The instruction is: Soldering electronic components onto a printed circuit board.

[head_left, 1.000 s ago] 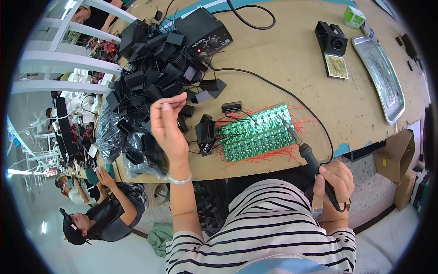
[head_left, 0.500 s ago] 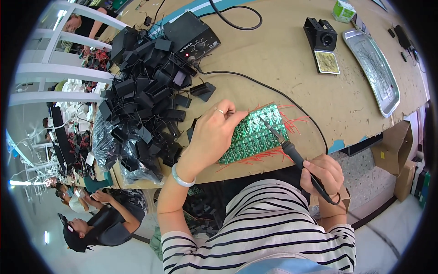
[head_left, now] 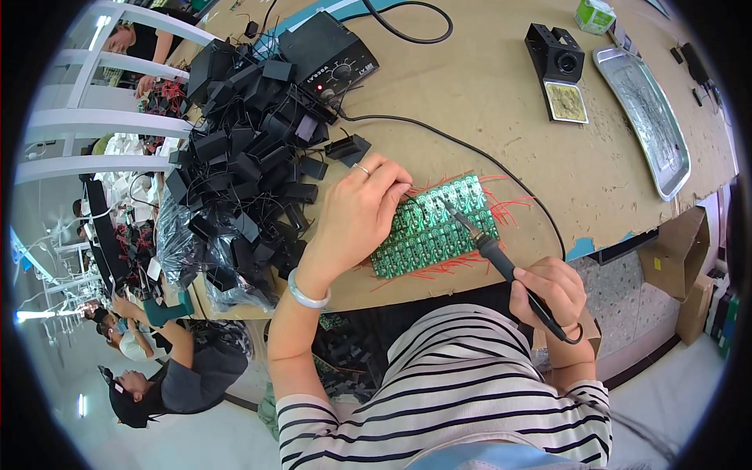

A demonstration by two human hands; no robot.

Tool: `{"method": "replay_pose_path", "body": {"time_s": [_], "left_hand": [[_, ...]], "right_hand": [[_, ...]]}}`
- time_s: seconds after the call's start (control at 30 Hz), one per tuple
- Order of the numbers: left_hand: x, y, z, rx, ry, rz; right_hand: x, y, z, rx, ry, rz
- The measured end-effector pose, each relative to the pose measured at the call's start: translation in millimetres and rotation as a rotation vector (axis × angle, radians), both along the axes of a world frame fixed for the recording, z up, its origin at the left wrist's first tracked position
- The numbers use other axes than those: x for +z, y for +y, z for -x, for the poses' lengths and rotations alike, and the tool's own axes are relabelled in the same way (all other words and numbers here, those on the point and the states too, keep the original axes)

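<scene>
A green circuit board panel [head_left: 439,227] lies on the brown tabletop in front of me, with thin red wires [head_left: 509,210] sticking out along its edges. My right hand [head_left: 552,294] is closed around the dark handle of a soldering iron [head_left: 495,252]. The iron's tip points up and left, over the upper middle of the panel; whether it touches cannot be made out. My left hand [head_left: 356,211] is at the panel's upper left, thumb and forefinger pinched together. What they hold, perhaps a thin dark wire, is too small to tell.
A heap of black plastic housings with leads [head_left: 258,149] stands at left, beside a black soldering station [head_left: 333,59]. Its cable [head_left: 470,145] arcs behind the panel. At far right are an iron stand with sponge [head_left: 565,102] and a metal tray [head_left: 654,133]. Other people sit at left.
My left hand has drawn back slightly left, away from the panel's middle. The iron's tip has shifted a little left and up across the panel. A person at left has raised an arm.
</scene>
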State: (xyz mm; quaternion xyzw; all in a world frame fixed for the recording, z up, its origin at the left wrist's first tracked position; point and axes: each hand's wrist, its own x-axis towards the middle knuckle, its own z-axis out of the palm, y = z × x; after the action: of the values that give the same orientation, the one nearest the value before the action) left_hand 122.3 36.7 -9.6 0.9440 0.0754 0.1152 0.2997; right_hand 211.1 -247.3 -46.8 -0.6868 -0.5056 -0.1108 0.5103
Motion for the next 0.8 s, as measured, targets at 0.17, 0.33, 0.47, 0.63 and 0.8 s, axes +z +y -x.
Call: {"method": "replay_pose_path", "body": {"time_s": [0.17,0.33,0.47,0.63,0.8], "left_hand": [[-0.1,-3.4,1.1,-0.017,0.047,0.011],[-6.1,-4.9,-1.5,-0.087,-0.015,-0.064],[-8.1,-5.4,-2.8,-0.082,-0.003,-0.066],[-9.3,-5.8,-3.7,-0.095,0.002,-0.084],[-10.1,-5.0,-6.7,-0.124,0.001,-0.094]], "right_hand": [[3.1,-0.9,-1.1,-0.012,-0.001,0.019],[-0.7,5.6,0.8,-0.006,0.005,0.015],[-1.6,8.0,1.8,-0.012,-0.002,0.009],[-4.8,9.5,1.9,-0.004,-0.002,0.022],[-3.4,12.1,2.5,-0.002,0.007,0.029]]}}
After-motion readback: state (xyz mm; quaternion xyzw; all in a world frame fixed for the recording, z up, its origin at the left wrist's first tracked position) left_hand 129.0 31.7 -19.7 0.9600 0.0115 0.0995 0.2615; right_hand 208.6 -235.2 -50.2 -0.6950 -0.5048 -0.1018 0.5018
